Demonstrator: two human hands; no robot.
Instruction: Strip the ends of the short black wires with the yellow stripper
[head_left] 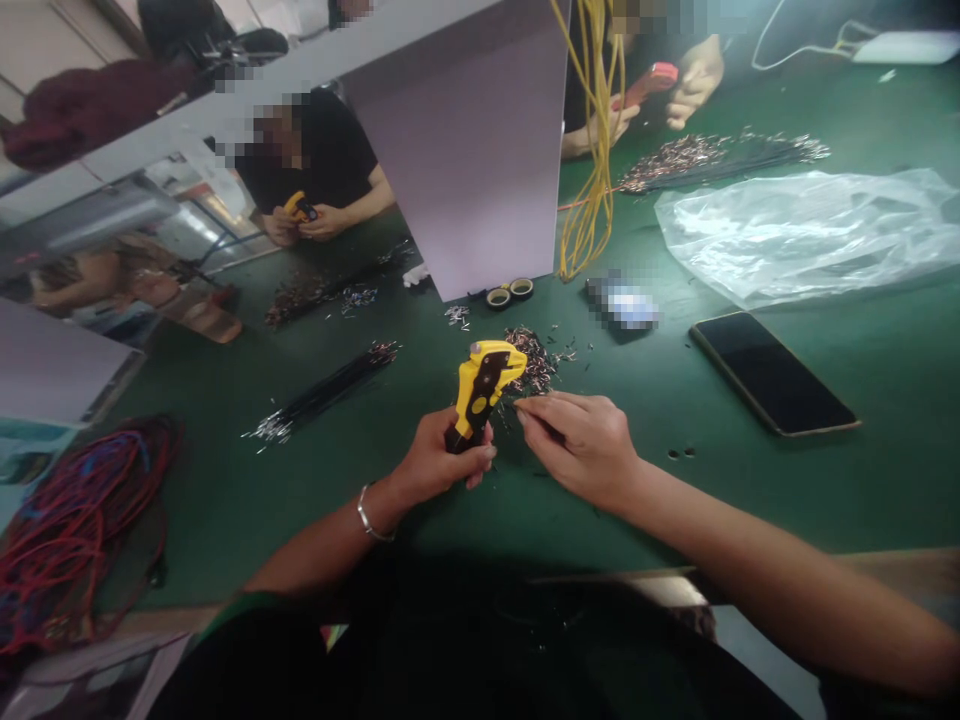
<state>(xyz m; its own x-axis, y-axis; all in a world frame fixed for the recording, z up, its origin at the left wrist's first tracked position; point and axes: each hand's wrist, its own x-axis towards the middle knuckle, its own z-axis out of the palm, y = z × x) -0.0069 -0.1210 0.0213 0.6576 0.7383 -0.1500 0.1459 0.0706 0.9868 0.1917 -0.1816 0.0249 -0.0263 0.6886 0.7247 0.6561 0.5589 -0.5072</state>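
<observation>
My left hand (442, 455) is wrapped round the dark handle of a yellow and black hand tool (484, 390), whose jaws point up and to the right. Just right of the tool, my right hand (577, 440) is closed in a pinch, its fingertips near the tool's head; what it holds is too small to make out. Beyond both hands lies a pile of short copper-ended wire pieces (534, 362). A bundle of black wires (326, 392), with bared ends, rests to the left of the tool.
Red and blue cables (75, 520) lie at the left, a black phone (772, 370) and a clear plastic bag (810, 230) at the right. Yellow wires (592, 170) hang beside an upright panel (480, 150). Other people's hands hold tools across the green table (675, 530).
</observation>
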